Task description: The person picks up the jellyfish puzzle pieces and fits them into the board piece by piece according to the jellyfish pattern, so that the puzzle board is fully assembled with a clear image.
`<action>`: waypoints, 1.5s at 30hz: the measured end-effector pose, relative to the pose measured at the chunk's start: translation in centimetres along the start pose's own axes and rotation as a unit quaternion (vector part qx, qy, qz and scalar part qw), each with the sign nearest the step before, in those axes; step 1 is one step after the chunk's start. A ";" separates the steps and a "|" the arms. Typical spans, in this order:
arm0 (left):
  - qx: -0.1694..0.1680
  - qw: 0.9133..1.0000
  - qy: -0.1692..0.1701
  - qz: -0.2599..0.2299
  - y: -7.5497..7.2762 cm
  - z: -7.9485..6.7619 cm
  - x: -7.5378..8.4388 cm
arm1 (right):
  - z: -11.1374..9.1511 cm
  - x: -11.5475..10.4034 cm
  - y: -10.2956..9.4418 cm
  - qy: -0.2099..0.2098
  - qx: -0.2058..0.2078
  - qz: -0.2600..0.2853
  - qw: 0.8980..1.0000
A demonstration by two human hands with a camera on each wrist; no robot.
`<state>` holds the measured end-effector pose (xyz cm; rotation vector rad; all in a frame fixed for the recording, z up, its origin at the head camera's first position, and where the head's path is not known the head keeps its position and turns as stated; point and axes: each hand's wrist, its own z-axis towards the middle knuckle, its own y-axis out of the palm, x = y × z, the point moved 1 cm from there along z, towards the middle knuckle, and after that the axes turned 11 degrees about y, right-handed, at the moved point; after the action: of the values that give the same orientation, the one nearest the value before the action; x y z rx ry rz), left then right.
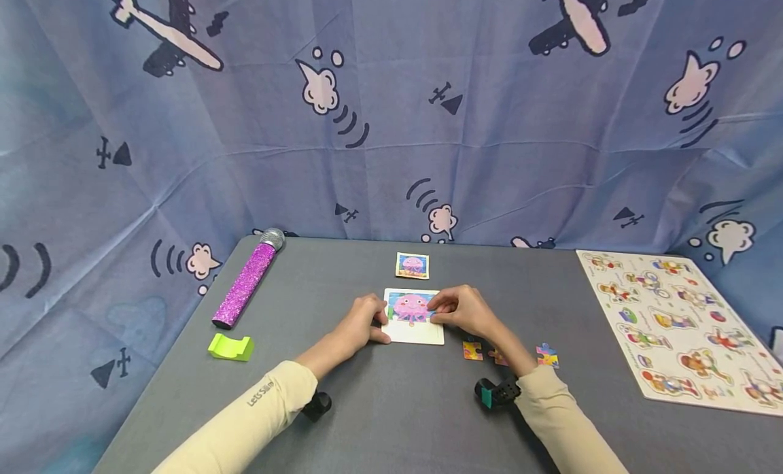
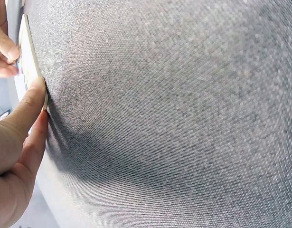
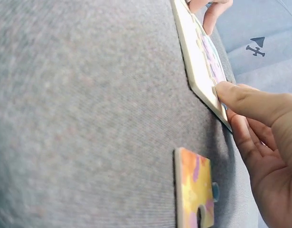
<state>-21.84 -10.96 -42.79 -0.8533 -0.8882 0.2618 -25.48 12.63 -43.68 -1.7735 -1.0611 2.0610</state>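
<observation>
A small puzzle board [image 1: 413, 332] with a white border and a pink octopus picture lies on the grey table. My left hand [image 1: 362, 322] grips its left edge, thumb near the front corner; the left wrist view shows thumb and fingers [image 2: 34, 137] around that edge. At the board's right side, my right hand [image 1: 465, 312] pinches a puzzle piece with a bit of blue [image 3: 225, 106] between thumb and fingers, mostly hidden by them. Nearby lie loose puzzle pieces, a yellow one [image 1: 472, 350], one partly behind the right forearm [image 1: 497, 357], and a multicoloured one [image 1: 547, 355].
Behind the board lies a small octopus picture card [image 1: 412, 265]. On the left are a purple glitter microphone [image 1: 247, 283] and a lime-green holder-like block [image 1: 231, 347]. A large white board with cartoon figures [image 1: 663, 311] lies at right. A blue patterned curtain [image 1: 391, 120] hangs along the back edge.
</observation>
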 end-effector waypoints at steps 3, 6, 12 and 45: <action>-0.001 1.000 -0.001 -0.002 0.0 0.0 0.1 | 0.1 0.1 0.0 0.000 -0.005 0.001 1.000; -0.003 1.000 0.000 -0.003 -0.1 0.0 0.2 | 0.1 0.1 -0.1 -0.003 -0.010 0.020 1.000; 0.003 1.000 0.008 0.000 0.0 0.0 0.3 | -0.4 0.7 -0.6 0.022 -0.021 0.119 0.992; 0.004 1.000 0.008 0.007 -0.3 -0.2 0.4 | -8.6 3.5 -4.4 0.030 0.032 0.033 0.998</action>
<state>-21.44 -11.03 -42.41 -0.8539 -0.8666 0.2693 -19.57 21.10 -43.61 -1.8489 -0.9213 2.0418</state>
